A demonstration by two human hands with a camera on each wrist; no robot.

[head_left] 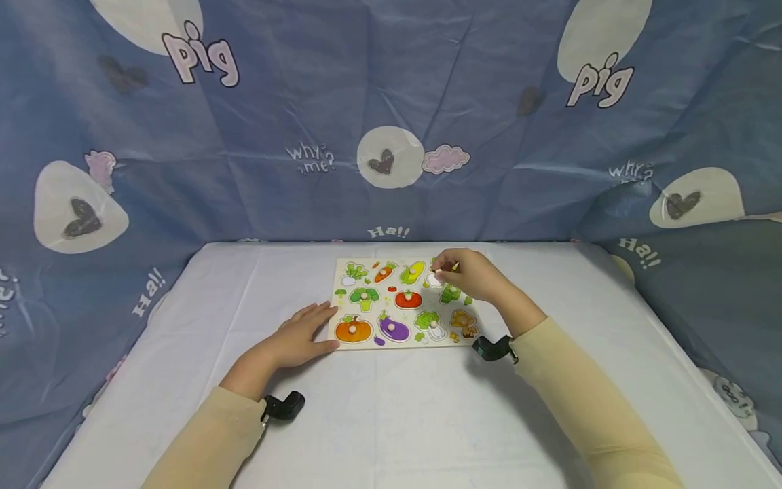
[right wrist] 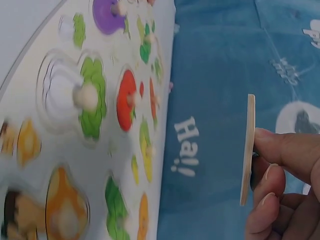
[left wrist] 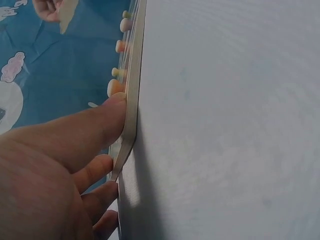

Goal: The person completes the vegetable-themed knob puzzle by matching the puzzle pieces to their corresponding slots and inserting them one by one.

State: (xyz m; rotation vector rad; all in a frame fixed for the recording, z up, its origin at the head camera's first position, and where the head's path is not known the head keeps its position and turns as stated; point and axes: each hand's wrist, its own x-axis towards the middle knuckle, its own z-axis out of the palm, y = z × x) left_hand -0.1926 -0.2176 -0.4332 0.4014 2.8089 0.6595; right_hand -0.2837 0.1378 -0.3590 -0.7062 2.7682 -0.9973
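Note:
A pale wooden vegetable puzzle board [head_left: 403, 346] lies flat on the white table. My left hand [head_left: 299, 336] rests at its left side, with fairly straight fingers and thumb touching the edge around the near left corner. Over the board's far right part, my right hand [head_left: 473, 275] pinches a thin wooden puzzle piece [right wrist: 248, 150] between thumb and fingers. That piece shows edge-on, raised off the board, so its picture cannot be made out. Knobbed pieces on the board include a pumpkin [head_left: 353, 331], an eggplant [head_left: 394, 329], a tomato [head_left: 408, 300] and a bok choy [right wrist: 91, 97].
A white cloth covers the table [head_left: 379, 421]. Behind it and at both sides hangs a blue printed curtain [head_left: 391, 210]. Each wrist carries a small black camera, one on the left [head_left: 285, 406] and another on the right [head_left: 492, 348].

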